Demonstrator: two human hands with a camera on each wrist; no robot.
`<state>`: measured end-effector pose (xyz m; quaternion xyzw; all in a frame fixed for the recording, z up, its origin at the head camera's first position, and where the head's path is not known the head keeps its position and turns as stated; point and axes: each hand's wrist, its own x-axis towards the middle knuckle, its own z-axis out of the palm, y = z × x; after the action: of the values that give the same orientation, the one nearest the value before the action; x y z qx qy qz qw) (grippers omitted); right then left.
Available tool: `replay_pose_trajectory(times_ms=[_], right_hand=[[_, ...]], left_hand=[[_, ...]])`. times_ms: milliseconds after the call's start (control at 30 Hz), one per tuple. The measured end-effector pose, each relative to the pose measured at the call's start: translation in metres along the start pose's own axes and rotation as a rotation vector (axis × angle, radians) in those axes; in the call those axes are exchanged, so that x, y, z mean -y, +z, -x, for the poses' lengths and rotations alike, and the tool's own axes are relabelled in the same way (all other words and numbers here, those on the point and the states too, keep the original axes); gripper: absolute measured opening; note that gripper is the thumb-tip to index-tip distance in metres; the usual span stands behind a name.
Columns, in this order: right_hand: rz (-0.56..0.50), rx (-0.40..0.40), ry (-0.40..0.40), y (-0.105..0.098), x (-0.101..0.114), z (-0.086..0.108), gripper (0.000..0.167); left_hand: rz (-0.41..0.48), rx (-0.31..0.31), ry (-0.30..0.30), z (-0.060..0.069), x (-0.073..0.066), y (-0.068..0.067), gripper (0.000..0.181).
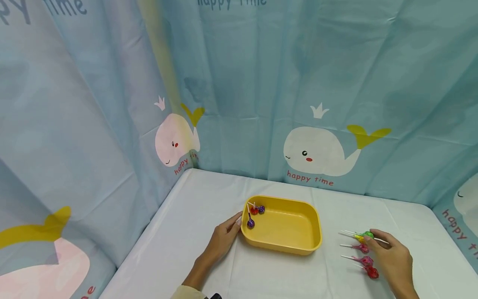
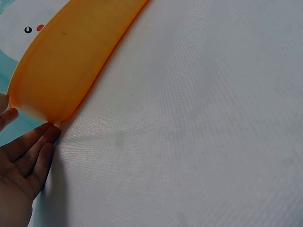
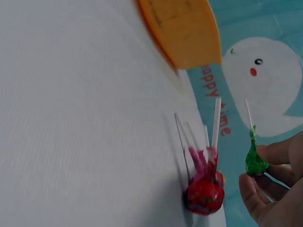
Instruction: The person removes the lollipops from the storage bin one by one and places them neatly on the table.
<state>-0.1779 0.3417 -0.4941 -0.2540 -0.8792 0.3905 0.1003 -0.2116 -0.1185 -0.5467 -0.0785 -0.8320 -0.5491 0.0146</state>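
Curtain [image 1: 239,83]: blue, whale-printed, beyond the white table [image 1: 269,274].
Right hand [image 1: 393,257]: thumb and fingers pinch the green lollipop [image 1: 367,235] by its wrapped head.
Green lollipop: right of the yellow tray [image 1: 287,228], well apart from it; its stick points left, towards the tray. That leftward gap seems the relation to mind.
Left hand [image 1: 221,240]: fingers fairly straight, touching the tray's left end; nearer the tray than the right hand is.
Row: yellow [image 1: 359,238], pink and red [image 1: 372,272] lollipops lie nearer than the green one, sticks mostly left.
Head view: alone shows lollipops inside the tray, by its left end.
Right wrist view: alone shows the pinch clearly; whether the green lollipop clears the table cannot be told.
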Motion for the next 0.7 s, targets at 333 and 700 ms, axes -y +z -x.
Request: replay_pose_trajectory(times_ms=[333,700], right_hand=[[0.056,-0.024,0.062,-0.009,-0.023,-0.013,0.047],[0.084,-0.029,0.062,-0.022,-0.044,-0.023,0.042]], left_hand=[[0.011,0.001,0.002,0.001,0.000,0.000,0.048],[0.019,0.003,-0.002,0.002,-0.002,0.000,0.047]])
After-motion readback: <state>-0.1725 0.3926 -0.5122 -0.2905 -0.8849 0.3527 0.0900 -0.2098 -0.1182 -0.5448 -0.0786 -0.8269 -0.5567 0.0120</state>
